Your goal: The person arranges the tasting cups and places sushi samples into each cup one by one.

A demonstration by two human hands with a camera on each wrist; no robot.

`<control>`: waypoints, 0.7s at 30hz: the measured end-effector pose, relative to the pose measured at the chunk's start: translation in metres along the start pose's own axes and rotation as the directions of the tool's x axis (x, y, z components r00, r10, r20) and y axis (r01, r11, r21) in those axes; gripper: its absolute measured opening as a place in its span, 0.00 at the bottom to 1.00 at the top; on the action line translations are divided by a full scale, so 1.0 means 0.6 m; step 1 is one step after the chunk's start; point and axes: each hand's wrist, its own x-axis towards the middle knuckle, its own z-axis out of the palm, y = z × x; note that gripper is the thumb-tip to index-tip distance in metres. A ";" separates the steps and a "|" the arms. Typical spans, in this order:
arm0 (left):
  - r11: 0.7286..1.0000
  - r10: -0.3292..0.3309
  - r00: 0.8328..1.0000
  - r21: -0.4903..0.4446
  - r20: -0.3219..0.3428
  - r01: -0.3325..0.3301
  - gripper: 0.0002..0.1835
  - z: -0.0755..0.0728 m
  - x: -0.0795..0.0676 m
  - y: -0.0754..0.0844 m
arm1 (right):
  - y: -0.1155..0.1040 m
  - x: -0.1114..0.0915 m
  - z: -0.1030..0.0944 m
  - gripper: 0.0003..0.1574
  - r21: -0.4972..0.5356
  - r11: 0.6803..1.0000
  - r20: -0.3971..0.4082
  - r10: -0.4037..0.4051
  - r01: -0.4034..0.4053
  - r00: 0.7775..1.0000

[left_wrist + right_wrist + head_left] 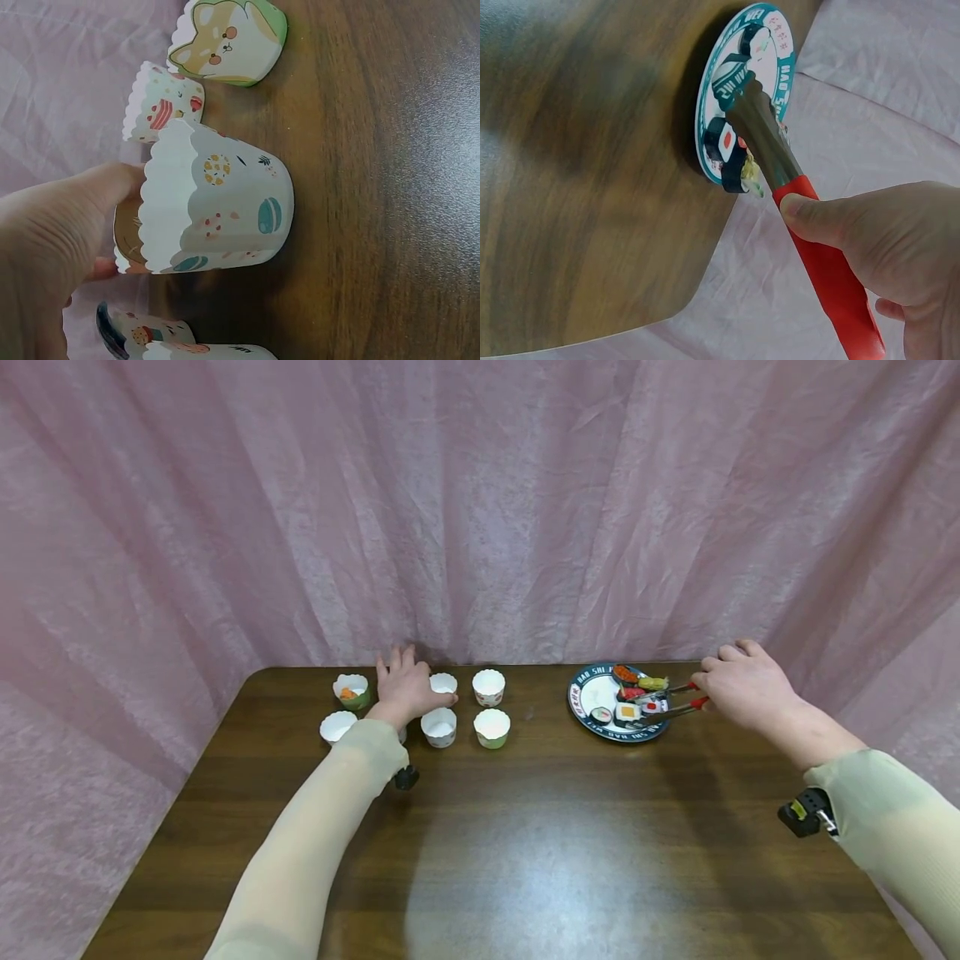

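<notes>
My left hand (pixel 408 691), fingers spread and mostly straight, is over the paper baking cups at the left. In the left wrist view its thumb reaches behind a white cup (pixel 232 202) with macaron prints, beside a brown-patterned cup (pixel 129 236); the fingertips' contact is hidden. My right hand (pixel 750 685) grips tongs by their red handles (pixel 829 277). The tongs' metal ends (pixel 761 127) reach over a round plate (pixel 581 714) of sushi pieces, near a yellow-topped piece (pixel 627 712) and a red-centred roll (pixel 726 140). Whether they pinch a piece, I cannot tell.
The cups stand in two rows; the back-left cup (pixel 360 700) holds something orange. A green cup (pixel 492 737) ends the front row on the right. Behind the wooden table (pixel 525 860) hangs a pink curtain (pixel 510 527).
</notes>
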 end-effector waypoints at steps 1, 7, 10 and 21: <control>1.000 -0.004 1.000 0.008 0.003 0.004 0.42 -0.001 0.000 0.000 | 0.000 0.000 -0.001 0.19 0.009 1.000 0.002 0.004 -0.004 1.000; 0.999 -0.010 1.000 0.043 0.009 0.010 0.42 -0.003 -0.003 -0.001 | 0.000 0.003 -0.001 0.18 0.052 0.999 0.004 0.014 -0.014 1.000; 0.999 -0.007 1.000 0.046 0.015 0.006 0.41 -0.001 -0.002 -0.001 | 0.000 0.004 0.000 0.18 0.058 0.998 0.015 0.016 -0.017 1.000; 1.000 -0.002 0.999 0.008 0.032 0.001 0.41 0.005 0.007 -0.003 | 0.005 0.001 0.010 0.18 0.086 0.996 0.038 0.028 -0.031 0.999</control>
